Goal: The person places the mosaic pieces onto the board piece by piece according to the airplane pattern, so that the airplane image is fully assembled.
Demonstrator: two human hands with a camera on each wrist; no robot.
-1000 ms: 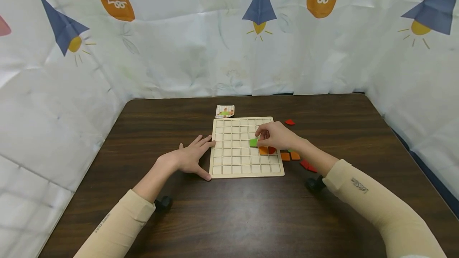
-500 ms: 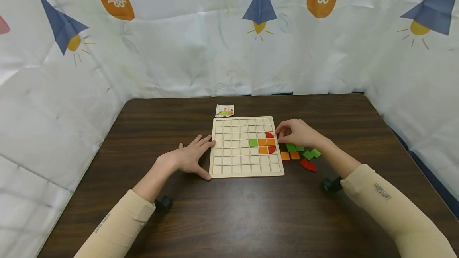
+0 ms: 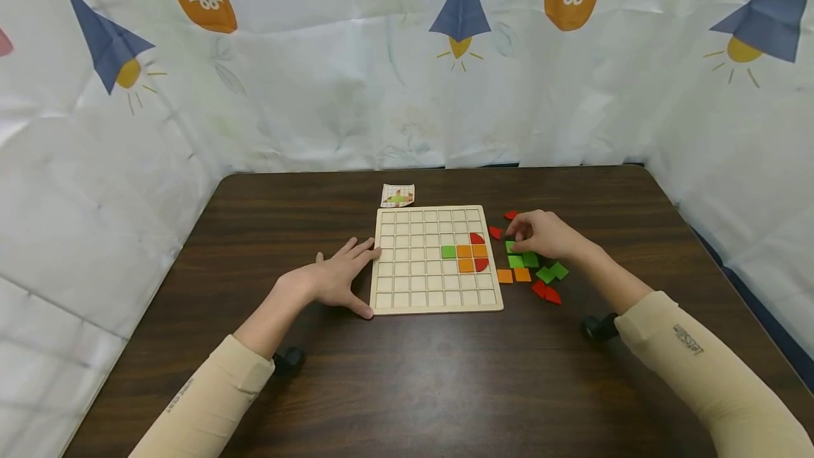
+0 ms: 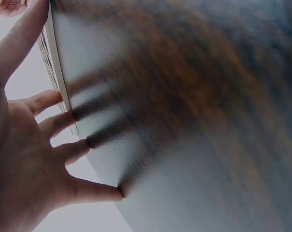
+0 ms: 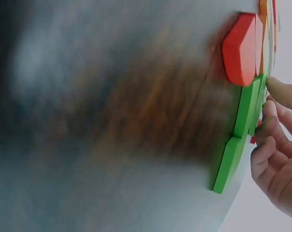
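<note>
A pale wooden grid board [image 3: 416,281] lies on the table. Set in its cells at the right are a green square tile [image 3: 448,252], several orange square tiles [image 3: 465,251] and two red curved tiles [image 3: 477,238]. My left hand [image 3: 331,278] is spread, its fingertips and thumb against the board's left edge; the left wrist view shows its straight fingers [image 4: 95,191] on the tabletop. Right of the board, my right hand [image 3: 540,233] pinches a green square tile [image 3: 510,247] at the loose pile, thumb and forefinger at its edges. The other fingers are curled.
Loose green tiles [image 3: 545,275], orange tiles [image 3: 522,275] and red tiles [image 3: 552,296] lie right of the board. Two more red pieces [image 3: 495,232] are near its upper right edge. A small pattern card [image 3: 398,196] lies behind the board on the brown table [image 3: 407,387].
My right hand has moved off the board to the right, uncovering the tiles set there, and has come to a green tile in the pile. My left hand has stayed in place.
</note>
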